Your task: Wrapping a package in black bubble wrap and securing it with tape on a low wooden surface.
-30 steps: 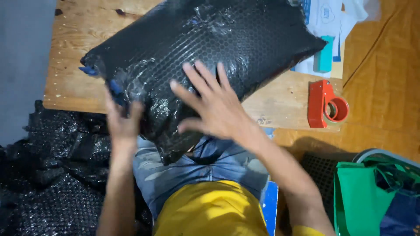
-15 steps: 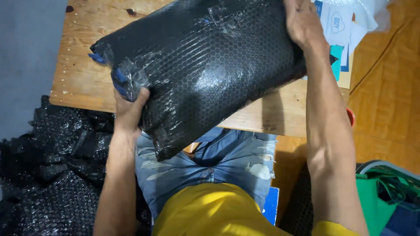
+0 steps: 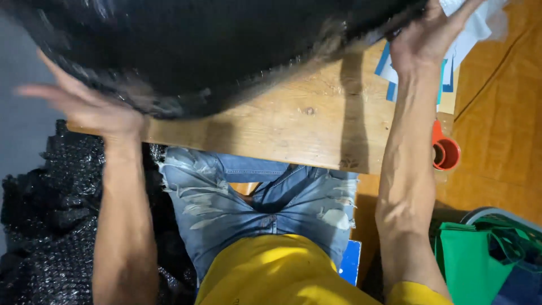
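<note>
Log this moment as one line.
left hand: open, under black bubble-wrap parcel | right hand: at parcel's far end | parcel: raised over wooden table | orange tape dispenser: table edge

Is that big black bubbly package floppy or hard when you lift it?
The package probably bends a little: its bubble wrap skin looks soft and crinkly. It seems bulky rather than heavy, since the left hand and right hand lift it off the wooden table by its edges. The shiny wrap may feel slippery.

Black bubble-wrapped package [image 3: 214,51], blurred, is seen across the wooden table; white-and-blue label sheets [image 3: 451,62] at its right end.
</note>
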